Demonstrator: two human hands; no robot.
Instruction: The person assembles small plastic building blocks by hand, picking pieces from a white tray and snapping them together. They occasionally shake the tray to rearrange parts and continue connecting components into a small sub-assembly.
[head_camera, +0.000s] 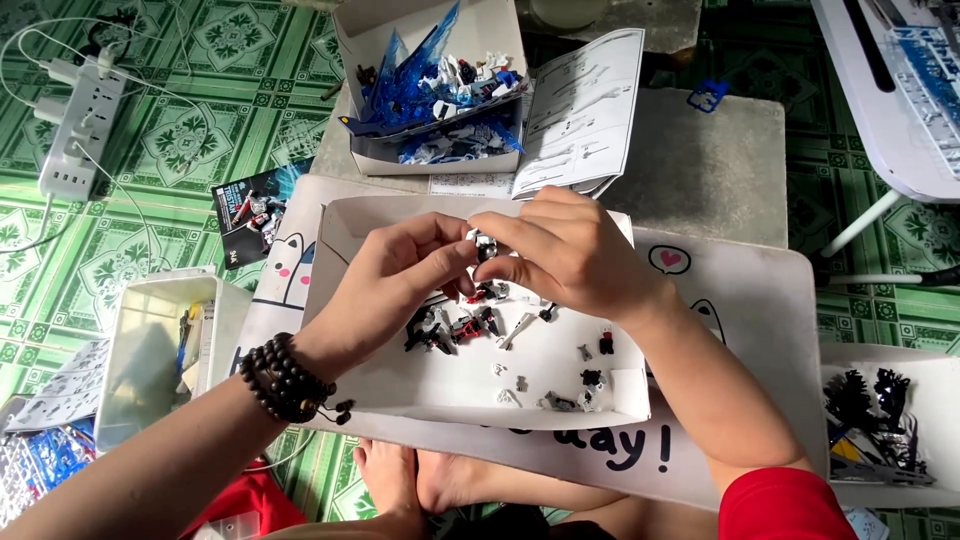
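Observation:
Over a shallow white cardboard tray (560, 390), my left hand (395, 275) and my right hand (565, 250) meet fingertip to fingertip. Between them they pinch a small black and white model part (486, 246). A dark bead bracelet (285, 380) circles my left wrist. Below the hands, several small loose model pieces (465, 325) in black, red and white lie on the tray floor, with more tiny ones (590, 380) toward its right front corner.
An open white box (440, 90) of blue and white model parts stands behind, beside a folded instruction sheet (585, 110). A power strip (80, 125) lies far left, a white bin (150, 350) at left, a tray of black sprues (880, 420) at right.

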